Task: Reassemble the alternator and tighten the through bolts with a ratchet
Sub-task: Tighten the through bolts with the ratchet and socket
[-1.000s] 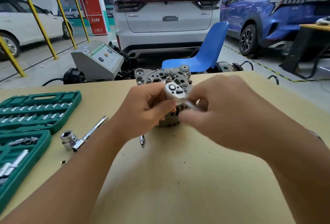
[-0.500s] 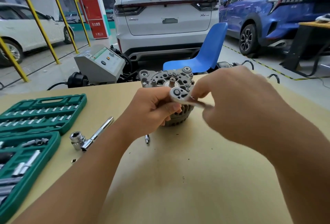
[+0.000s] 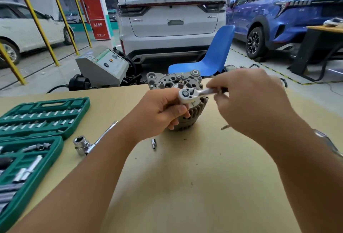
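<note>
A grey alternator [image 3: 193,82] stands upright on the tan table [image 3: 185,177], its finned body partly hidden by my hands. The head of a small silver ratchet [image 3: 187,94] sits over the alternator's near left edge. My right hand [image 3: 248,103] grips the ratchet's handle, which points to the right. My left hand [image 3: 159,114] is curled around the alternator's left side just below the ratchet head, thumb against the housing. The bolt under the ratchet head is hidden.
An open green socket case [image 3: 37,121] lies at the left. Beside it lie a sliding bar with a large socket [image 3: 87,143] and a small loose socket [image 3: 153,143]. A blue chair [image 3: 213,58] and a grey machine [image 3: 104,65] stand behind the table.
My right hand has swung the ratchet handle away from me, from pointing toward the near right to pointing right. My left hand has stayed on the alternator.
</note>
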The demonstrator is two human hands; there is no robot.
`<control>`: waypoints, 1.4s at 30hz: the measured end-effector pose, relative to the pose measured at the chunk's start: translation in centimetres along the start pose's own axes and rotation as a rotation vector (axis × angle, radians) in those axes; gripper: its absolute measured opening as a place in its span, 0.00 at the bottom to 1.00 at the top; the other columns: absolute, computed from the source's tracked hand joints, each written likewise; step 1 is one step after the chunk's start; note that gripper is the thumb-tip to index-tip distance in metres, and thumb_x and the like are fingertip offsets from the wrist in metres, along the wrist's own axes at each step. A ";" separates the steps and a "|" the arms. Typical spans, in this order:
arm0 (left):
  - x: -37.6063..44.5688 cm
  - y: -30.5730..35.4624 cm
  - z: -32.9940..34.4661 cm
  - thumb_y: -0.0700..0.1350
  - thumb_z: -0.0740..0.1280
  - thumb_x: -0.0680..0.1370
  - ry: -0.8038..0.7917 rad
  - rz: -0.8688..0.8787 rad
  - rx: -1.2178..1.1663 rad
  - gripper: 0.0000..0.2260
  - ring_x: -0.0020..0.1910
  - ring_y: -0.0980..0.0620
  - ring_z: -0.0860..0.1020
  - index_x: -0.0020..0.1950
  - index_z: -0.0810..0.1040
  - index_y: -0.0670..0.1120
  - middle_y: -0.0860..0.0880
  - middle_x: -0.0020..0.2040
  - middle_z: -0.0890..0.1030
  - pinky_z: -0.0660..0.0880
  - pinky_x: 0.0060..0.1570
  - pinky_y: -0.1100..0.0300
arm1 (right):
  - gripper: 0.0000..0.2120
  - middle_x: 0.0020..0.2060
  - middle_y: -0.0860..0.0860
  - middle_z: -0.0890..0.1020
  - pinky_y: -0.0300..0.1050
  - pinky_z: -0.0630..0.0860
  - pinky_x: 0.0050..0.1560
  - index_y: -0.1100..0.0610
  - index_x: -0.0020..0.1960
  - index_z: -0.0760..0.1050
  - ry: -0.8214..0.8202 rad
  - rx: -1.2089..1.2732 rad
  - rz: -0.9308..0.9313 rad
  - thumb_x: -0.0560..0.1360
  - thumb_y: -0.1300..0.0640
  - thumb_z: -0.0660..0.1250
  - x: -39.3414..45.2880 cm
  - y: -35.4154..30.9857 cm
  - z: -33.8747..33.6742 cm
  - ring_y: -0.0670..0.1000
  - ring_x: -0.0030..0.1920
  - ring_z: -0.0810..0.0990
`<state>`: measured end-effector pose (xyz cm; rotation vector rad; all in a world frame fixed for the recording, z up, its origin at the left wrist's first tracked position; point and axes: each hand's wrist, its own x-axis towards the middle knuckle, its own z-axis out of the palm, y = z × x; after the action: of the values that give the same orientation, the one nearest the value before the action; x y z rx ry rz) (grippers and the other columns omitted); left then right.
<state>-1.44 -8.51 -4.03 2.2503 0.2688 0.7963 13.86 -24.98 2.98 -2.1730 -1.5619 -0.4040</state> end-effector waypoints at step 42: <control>0.0 -0.2 0.0 0.40 0.71 0.79 0.160 0.152 0.061 0.04 0.38 0.41 0.80 0.49 0.85 0.41 0.45 0.41 0.83 0.78 0.38 0.44 | 0.09 0.31 0.46 0.80 0.51 0.79 0.36 0.51 0.39 0.78 -0.283 0.354 0.019 0.65 0.46 0.69 -1.8 -3.5 -0.6 0.48 0.34 0.78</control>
<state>-1.44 -8.40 -4.15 2.2875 0.2016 1.0646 10.00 -25.79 3.24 -2.0257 -1.6100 0.1852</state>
